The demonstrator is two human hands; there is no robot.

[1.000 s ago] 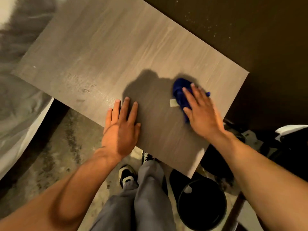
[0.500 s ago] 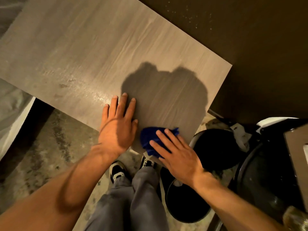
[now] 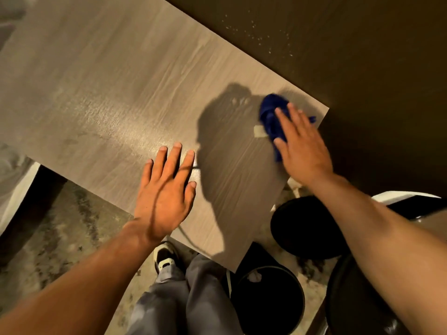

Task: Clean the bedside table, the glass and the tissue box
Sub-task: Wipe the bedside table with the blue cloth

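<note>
The grey wood-grain top of the bedside table [image 3: 108, 76] fills the upper left of the head view. My right hand [image 3: 301, 143] presses a bunched blue cloth [image 3: 272, 114] flat onto the table near its far right corner, fingers stretched over it. A small pale tag [image 3: 260, 131] sticks out at the cloth's left edge. My left hand [image 3: 167, 192] lies flat and spread on the table's near edge, holding nothing. Neither the glass nor the tissue box is in view.
A dark wall [image 3: 362, 56] runs behind the table. Black round bins [image 3: 268, 303] [image 3: 304, 228] stand on the floor at the table's right corner. My grey trouser legs [image 3: 183, 301] and a shoe [image 3: 165, 256] are below. Pale bedding [image 3: 14, 184] lies at the left.
My right hand has swept the blue cloth from the table's near edge beside my left hand back up to the far right corner. The left hand stays planted.
</note>
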